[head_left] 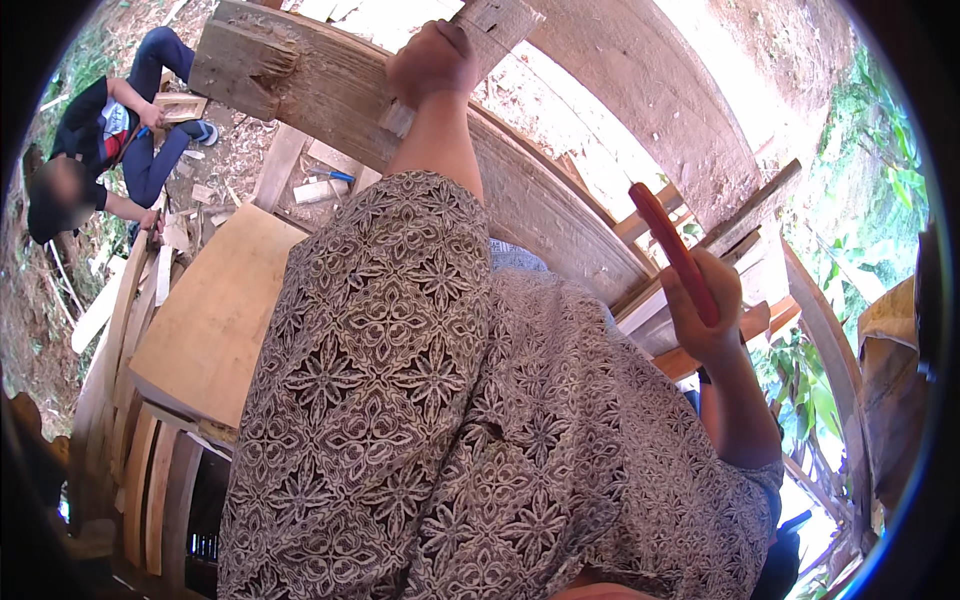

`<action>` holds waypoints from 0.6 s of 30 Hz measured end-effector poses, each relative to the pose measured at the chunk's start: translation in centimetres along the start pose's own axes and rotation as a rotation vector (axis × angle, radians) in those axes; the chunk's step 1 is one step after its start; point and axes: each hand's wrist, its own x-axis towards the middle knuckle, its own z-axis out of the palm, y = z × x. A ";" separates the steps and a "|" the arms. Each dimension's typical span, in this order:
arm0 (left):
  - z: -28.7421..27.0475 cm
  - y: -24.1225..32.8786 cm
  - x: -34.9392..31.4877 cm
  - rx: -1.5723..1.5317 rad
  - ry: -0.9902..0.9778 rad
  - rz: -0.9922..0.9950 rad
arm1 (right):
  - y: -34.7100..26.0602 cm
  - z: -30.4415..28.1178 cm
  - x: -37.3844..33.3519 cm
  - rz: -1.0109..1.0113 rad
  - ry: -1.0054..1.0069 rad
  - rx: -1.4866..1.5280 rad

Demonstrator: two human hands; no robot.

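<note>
My left hand (435, 65) is closed on a short piece of wood (497, 28) that lies across a thick, rough wooden beam (320, 75). The beam's near end looks split and chipped. Farther right, my right hand (703, 305) is raised with its fingers wrapped round a long red tool (672, 240). It points up and to the left; its exact kind is hard to make out. The tool is apart from the wood.
A pale wooden board (215, 310) lies at the left, beside upright planks (150, 490). At the far left a person (105, 140) sits holding a small wooden piece (180, 107). A wide plank (640, 90) runs along the upper right. A blue-handled tool (340, 175) lies among wood scraps.
</note>
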 end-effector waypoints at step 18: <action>-0.3 0.2 -0.2 -0.038 0.031 0.013 | 1.3 0.1 -0.5 0.022 0.068 -0.007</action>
